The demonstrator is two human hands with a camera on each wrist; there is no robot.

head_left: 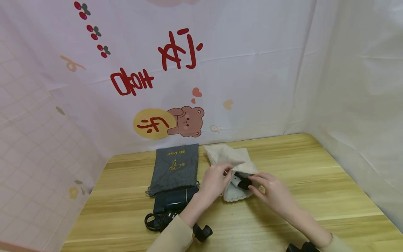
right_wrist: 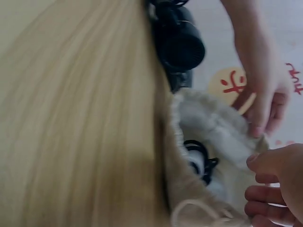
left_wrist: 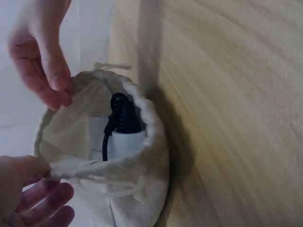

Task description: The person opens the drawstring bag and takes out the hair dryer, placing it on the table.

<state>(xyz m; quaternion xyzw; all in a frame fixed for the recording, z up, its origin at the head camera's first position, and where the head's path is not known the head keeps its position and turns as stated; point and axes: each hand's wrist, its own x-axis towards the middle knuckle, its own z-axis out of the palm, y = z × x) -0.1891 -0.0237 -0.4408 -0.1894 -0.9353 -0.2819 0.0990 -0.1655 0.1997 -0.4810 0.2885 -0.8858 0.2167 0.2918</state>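
Note:
A cream cloth drawstring bag (head_left: 234, 196) lies on the table, its mouth held wide toward me. My left hand (head_left: 216, 177) pinches the rim on the left side, thumb against fingers. On the opposite side, the right hand (head_left: 271, 189) grips the rim too, as the left wrist view shows. Inside sits a white appliance (left_wrist: 128, 144) with a black cord end (left_wrist: 125, 116); the fabric hides most of it, so its kind cannot be told. A thin drawstring (left_wrist: 113, 65) sticks out at the rim.
Left of the bag lies a grey pouch (head_left: 174, 173) printed "Hair Dryer". Below it is a dark blue hair dryer (head_left: 176, 200) with a coiled black cord (head_left: 152, 222), partly behind my left arm. A printed curtain (head_left: 252, 80) stands behind the wooden table (head_left: 315, 182).

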